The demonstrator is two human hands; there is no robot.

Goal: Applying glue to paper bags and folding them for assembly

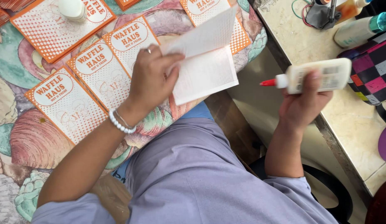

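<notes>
My left hand (150, 79) pinches a folded white paper bag (205, 62), its plain side up, over the edge of a patterned cushion (18, 137). A ring and a pearl bracelet show on that hand and wrist. My right hand (303, 103) grips a white glue bottle (321, 74) held sideways, its red tip (267, 82) pointing left toward the bag, a short gap apart. My lap in lilac cloth fills the lower middle.
Several orange and white printed paper bags (68, 103) lie flat on the cushion at left, with a white bottle (72, 8) on one. A stone counter (350, 124) at right holds lotion bottles (359, 29), a checkered bag (373, 66) and cords.
</notes>
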